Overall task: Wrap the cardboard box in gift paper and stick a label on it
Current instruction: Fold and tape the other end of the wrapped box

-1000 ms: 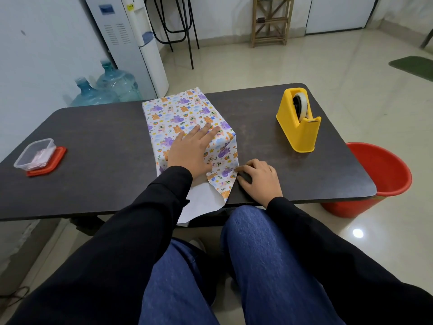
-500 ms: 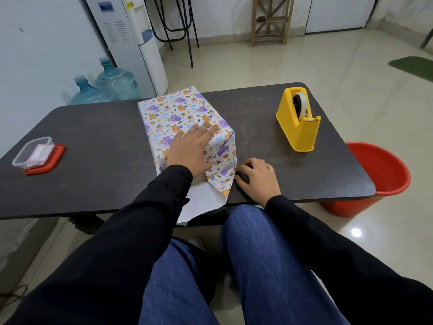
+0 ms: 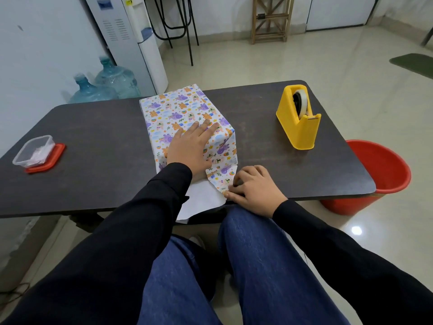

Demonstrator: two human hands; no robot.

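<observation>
The box, covered in white gift paper with purple and orange animal prints (image 3: 182, 109), stands in the middle of the dark table (image 3: 98, 127). My left hand (image 3: 191, 148) lies flat on its top near the front edge, fingers straight. At the near right corner my right hand (image 3: 251, 188) has curled fingers pressing the folded side flap (image 3: 222, 170) down against the table. The paper's white underside (image 3: 201, 202) hangs over the table's front edge.
A yellow tape dispenser (image 3: 298, 118) stands on the right of the table. A clear plastic tub on a red lid (image 3: 37, 153) sits at the left. A red bucket (image 3: 379, 174) is on the floor right of the table. Water bottles (image 3: 105, 85) and a cooler stand behind.
My right hand has slid a little toward me along the flap's lower corner. The left hand stays flat on the box top.
</observation>
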